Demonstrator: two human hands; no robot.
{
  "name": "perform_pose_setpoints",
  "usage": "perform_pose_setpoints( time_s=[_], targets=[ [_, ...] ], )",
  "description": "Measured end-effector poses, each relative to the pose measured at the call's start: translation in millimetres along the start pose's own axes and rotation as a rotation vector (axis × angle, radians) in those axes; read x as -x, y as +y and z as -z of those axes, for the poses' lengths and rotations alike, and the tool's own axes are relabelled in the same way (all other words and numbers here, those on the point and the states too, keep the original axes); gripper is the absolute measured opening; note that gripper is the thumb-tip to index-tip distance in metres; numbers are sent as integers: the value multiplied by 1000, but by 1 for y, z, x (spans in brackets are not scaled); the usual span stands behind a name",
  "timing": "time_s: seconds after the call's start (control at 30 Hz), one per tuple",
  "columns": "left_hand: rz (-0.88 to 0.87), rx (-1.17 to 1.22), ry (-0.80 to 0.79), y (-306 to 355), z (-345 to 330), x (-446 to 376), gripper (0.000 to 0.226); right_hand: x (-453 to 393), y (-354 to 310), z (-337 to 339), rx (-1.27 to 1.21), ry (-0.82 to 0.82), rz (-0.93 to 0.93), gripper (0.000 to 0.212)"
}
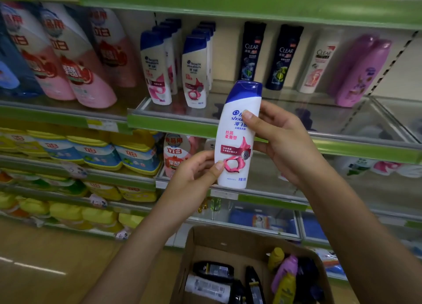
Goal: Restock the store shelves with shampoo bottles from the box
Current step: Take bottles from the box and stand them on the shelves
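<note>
White shampoo bottle (237,134) (logo half-hidden) under right hand's (282,141) thumb

White shampoo bottle (237,134) with blue cap, held upright in both hands: partly covered "head & shoulders" logo, "海飞丝", pink "丝质柔滑型", a small "60" seal. Two rows of matching bottles (194,70) on the shelf behind: the same logo, fine print unreadable. Two black bottles (251,52) and one white bottle (318,64): "CLEAR". Pink pouches (75,61) at left: "立白". Yellow-lidded packs (100,153) below: "立白".
</note>
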State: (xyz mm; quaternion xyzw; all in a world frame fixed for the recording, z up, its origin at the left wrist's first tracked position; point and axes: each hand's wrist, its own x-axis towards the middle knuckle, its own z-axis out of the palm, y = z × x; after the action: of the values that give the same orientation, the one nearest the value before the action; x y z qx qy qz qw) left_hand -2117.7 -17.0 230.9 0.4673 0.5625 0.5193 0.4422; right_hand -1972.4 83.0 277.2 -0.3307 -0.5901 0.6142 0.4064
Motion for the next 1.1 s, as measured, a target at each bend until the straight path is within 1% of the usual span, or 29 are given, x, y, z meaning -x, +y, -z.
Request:
perform_pose_setpoints(
  time_s=[0.13,0.27,0.47,0.6,0.8,0.93,1.1],
  targets=[
    [-1,-19,-59,-1,30,-22,19,-18,3,-22,-18,73,23,34],
    [-62,-64,-125,3,61,-42,21,-36,5,-46,-39,147,53,36],
    [-121,-149,-138,7,96,-78,23,-59,7,-80,-71,241,108,35],
    [-177,-225,-149,14,107,-103,25,-76,1,-87,-79,247,151,35],
    [-232,-303,-96,20,116,-147,33,-108,-1,-92,-42,254,234,39],
    [-249,-344,-71,14,118,-163,34,-122,8,-92,27,264,247,37],
    [-247,-355,-59,8,116,-170,37,-129,15,-87,49,239,250,35]
  ],
)
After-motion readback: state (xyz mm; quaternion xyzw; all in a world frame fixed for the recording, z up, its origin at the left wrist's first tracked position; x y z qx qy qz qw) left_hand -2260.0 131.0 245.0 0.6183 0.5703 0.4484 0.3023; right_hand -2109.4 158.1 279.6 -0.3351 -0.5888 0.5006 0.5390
